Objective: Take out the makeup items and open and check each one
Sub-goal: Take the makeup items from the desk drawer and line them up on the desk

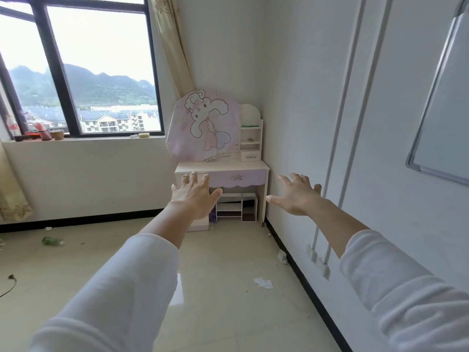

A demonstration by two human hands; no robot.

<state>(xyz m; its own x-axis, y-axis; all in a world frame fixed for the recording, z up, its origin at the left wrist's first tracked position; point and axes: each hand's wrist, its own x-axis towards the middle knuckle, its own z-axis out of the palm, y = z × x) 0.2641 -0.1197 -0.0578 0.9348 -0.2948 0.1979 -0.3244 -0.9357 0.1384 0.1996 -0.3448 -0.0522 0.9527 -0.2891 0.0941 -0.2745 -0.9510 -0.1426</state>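
Observation:
A small white and lilac dressing table (pixel 256 165) stands in the far corner of the room. Its lilac drawer (pixel 238 178) with a bow handle is shut. A pink cloth with a cartoon rabbit (pixel 203 125) covers the mirror. Small shelves (pixel 250 138) sit at the table's right. No makeup items show. My left hand (pixel 194 196) and my right hand (pixel 295 195) are stretched out in front of me, palms down, fingers spread, holding nothing, well short of the table.
A window (pixel 76 72) with a cluttered sill fills the left wall. A whiteboard (pixel 446 110) hangs on the right wall. Paper scraps (pixel 264 282) and a green bottle (pixel 52 241) lie on the tiled floor. A curtain (pixel 172 47) hangs beside the table.

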